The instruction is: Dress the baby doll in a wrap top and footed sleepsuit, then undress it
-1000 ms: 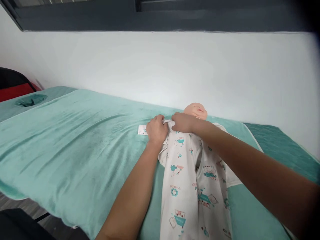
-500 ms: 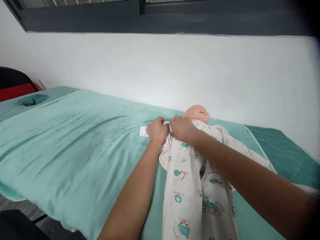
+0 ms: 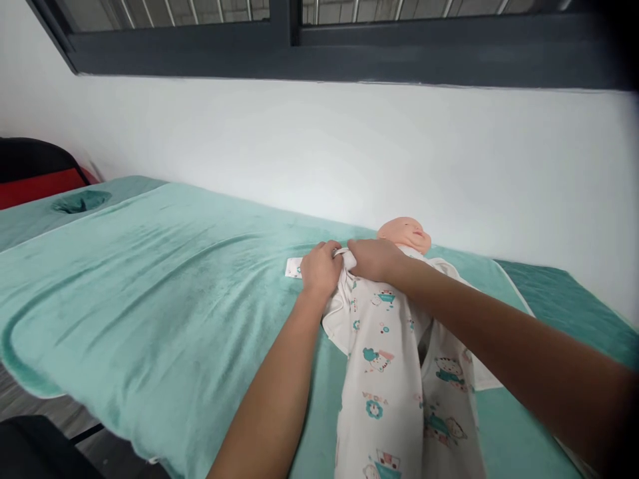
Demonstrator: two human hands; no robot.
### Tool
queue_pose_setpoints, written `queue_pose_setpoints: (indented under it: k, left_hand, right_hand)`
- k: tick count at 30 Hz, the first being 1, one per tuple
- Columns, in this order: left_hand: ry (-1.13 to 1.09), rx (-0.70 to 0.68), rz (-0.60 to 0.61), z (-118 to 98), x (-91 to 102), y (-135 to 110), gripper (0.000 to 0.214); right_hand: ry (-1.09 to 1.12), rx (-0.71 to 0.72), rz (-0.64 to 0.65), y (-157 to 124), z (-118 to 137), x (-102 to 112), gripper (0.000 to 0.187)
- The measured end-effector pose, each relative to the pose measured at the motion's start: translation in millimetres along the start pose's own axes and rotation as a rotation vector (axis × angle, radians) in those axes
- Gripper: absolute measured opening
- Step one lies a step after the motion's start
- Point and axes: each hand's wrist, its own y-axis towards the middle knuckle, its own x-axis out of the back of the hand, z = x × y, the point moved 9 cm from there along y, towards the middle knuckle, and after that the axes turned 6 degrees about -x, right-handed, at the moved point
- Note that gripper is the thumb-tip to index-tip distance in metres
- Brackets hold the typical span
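A baby doll (image 3: 407,233) lies on its back on a teal towel (image 3: 150,279), dressed in a white romper (image 3: 394,359) printed with teal animals. My left hand (image 3: 319,268) is closed on the romper's sleeve at the doll's shoulder. My right hand (image 3: 373,258) pinches the romper's white neckline edge right beside it, just below the doll's chin. The two hands nearly touch. The sleeve's cuff (image 3: 293,267) pokes out flat to the left of my left hand.
The towel covers a padded table with a face hole (image 3: 80,201) at the far left. A white wall (image 3: 319,153) runs close behind, under a dark window frame (image 3: 319,50). A red and black chair (image 3: 34,176) stands at the left edge.
Both hands keep their grip at the doll's shoulder and neckline. The view has drifted, so doll and hands sit slightly further right and lower.
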Motion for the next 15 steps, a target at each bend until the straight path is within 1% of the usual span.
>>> queue_pose_setpoints:
  k: [3, 7, 10, 15]
  left_hand:
    - [-0.027, -0.026, 0.009, -3.1, 5.5, -4.2, 0.029]
    - [-0.075, 0.017, 0.020, 3.6, 9.6, -9.6, 0.033]
    - [-0.114, 0.063, 0.044, 12.4, 7.0, -12.4, 0.037]
    - [-0.112, 0.083, 0.111, 19.0, -0.8, -15.5, 0.042]
  right_hand:
    - [-0.002, -0.023, -0.011, -11.0, -7.6, 8.3, 0.034]
    - [0.011, -0.028, -0.015, -25.2, -20.5, 15.8, 0.030]
    - [0.029, -0.058, -0.026, -33.4, -35.0, 20.1, 0.030]
    - [0.085, -0.102, -0.051, -41.5, -57.5, 28.1, 0.035]
